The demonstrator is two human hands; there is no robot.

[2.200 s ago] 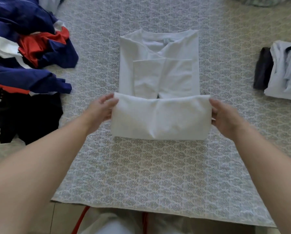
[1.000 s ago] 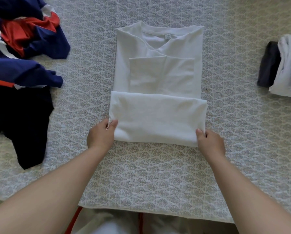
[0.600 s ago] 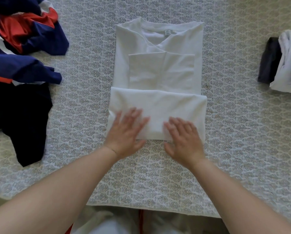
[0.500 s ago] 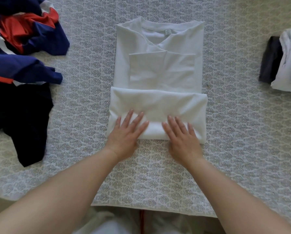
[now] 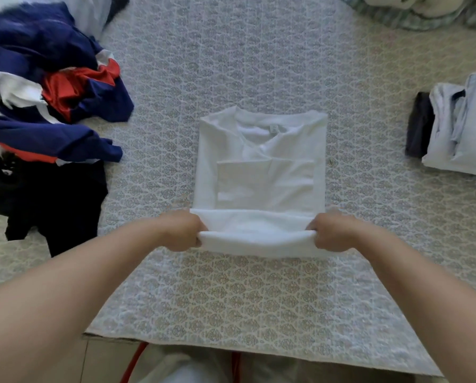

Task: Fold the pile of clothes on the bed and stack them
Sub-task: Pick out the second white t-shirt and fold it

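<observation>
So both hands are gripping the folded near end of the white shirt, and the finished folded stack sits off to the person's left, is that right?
Not quite. In the head view the folded stack sits to the person's right; the unfolded pile is on the left. Both the left hand and right hand do grip the white shirt's folded near end.

Both forearms are bare to the lower frame edges, with no sleeves, watch or rings visible on the left hand (image 5: pixel 180 230) or the right hand (image 5: pixel 329 230). Below the bed's near edge, the person's light grey trousers (image 5: pixel 176 369) show, with thin red stripes (image 5: pixel 133 360) running down them.
</observation>
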